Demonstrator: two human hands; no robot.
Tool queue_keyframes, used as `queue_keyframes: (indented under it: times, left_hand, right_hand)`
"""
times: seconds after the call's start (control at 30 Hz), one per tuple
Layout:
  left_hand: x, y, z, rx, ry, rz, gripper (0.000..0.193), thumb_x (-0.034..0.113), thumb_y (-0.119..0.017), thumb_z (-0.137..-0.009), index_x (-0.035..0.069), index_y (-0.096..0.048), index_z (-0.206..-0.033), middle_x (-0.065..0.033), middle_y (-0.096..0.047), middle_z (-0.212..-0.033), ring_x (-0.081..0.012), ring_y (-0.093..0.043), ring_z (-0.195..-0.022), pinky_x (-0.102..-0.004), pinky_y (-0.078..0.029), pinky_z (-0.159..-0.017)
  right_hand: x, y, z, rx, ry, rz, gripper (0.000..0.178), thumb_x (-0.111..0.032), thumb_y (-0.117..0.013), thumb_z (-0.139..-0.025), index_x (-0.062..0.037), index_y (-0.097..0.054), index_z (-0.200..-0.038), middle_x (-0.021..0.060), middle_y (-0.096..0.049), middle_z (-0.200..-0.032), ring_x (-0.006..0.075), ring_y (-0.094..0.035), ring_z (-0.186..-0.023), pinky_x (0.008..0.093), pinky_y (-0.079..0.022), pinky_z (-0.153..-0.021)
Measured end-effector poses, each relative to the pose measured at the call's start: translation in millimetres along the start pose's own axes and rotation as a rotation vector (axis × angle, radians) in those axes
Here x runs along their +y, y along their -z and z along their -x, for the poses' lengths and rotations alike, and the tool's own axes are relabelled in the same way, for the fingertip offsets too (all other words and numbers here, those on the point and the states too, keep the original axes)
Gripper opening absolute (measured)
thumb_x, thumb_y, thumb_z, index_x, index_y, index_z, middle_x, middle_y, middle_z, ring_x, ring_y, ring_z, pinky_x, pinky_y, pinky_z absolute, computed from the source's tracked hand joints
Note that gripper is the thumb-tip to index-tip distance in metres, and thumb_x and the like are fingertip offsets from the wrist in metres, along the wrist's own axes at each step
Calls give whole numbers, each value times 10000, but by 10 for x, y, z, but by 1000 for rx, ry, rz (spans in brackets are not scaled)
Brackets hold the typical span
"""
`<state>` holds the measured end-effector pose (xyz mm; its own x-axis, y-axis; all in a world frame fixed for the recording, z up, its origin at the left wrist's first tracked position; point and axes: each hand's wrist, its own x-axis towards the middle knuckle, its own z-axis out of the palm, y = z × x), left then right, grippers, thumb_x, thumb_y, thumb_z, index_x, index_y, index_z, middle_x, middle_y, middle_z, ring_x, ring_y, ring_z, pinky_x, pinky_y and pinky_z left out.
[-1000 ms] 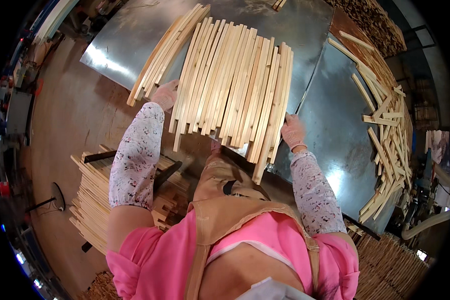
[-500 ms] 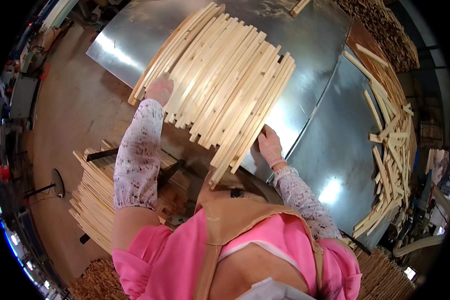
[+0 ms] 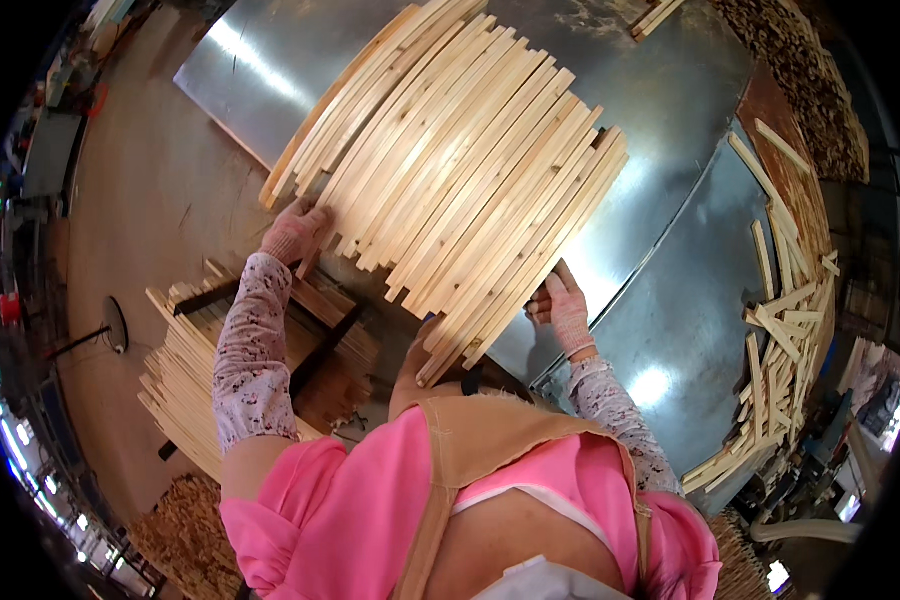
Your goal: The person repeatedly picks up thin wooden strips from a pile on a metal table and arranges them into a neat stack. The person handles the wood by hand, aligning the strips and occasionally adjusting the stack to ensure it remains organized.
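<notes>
Head camera view, looking down on a metal table. Lying side by side across the table's near edge, a wide row of pale wooden slats, lower ends uneven and jutting past that edge. Alongside, toward the table's left end, a narrower group of slats, far ends cut off at the top. Just off the table's near edge, toward its left, a pink-gloved left hand at the row's corner; fingers bent, tips partly hidden, pinching or mere touching impossible to tell. Over the table's near part, farther right, a similarly gloved right hand, fingers curled beside the row's outermost slat; grip or narrow gap impossible to tell. On the table's right side, a jumbled heap of loose slats, lower pieces buried. Off the table's near left, a stack of slats, partly covered by a patterned left sleeve.
</notes>
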<state>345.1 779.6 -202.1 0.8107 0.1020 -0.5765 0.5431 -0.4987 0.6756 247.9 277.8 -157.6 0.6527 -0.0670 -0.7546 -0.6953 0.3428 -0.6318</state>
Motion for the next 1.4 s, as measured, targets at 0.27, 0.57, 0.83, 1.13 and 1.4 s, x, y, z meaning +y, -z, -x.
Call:
queue_keyframes:
  times: [0.27, 0.57, 0.83, 1.13, 1.4]
  left_hand:
    - [604, -268, 137, 554, -81, -706, 460, 474, -618, -1001, 73, -727, -1197, -192, -737, -1202, -393, -672, -1183, -496, -532, -1018]
    - [1114, -1915, 1187, 538, -450, -648, 634, 212, -693, -1035, 15, -460, -1591, -185, -495, -1605, -342, -546, -1423, -390, -530, -1123]
    - [1961, -4979, 2260, -88, -508, 219, 528, 120, -667, -1048, 11, -520, -1543, -163, -584, -1529, -320, -530, -1465, -400, -496, -1180]
    - [2773, -8641, 3642, -1132, -166, 678, 769, 149, -735, -979, 10, -365, -1639, -201, -618, -1414, -322, -612, -1296, -447, -494, -1142]
    - [3492, -8421, 3234, -538, -27, 327, 372, 61, -683, -966, -16, -548, -1304, -67, -618, -805, -166, -583, -607, -348, -547, -572]
  right_hand:
    - [383, 594, -281, -213, 1000, 1231, 599, -5, -703, -760, -101, -682, -1351, 288, -673, -1221, 461, -674, -1010, 514, -600, -814]
    - [-485, 3603, 464, 494, 660, 1005, 474, -265, -556, -986, -21, -625, -1387, 270, -709, -1186, 464, -650, -1127, 536, -530, -989]
    - [-688, 8068, 1165, 1320, 401, 1540, 489, -189, -623, -924, -99, -620, -1405, 141, -698, -1309, 379, -614, -1259, 499, -485, -1072]
    - [-1545, 6505, 1554, 116, 606, 1152, 545, -462, -636, -985, -101, -623, -1394, 272, -696, -1321, 413, -724, -1081, 526, -579, -892]
    - [-3127, 7754, -14, 759, 690, 1277, 668, -465, -699, -965, -122, -562, -1521, 204, -684, -1397, 401, -670, -1251, 512, -550, -1051]
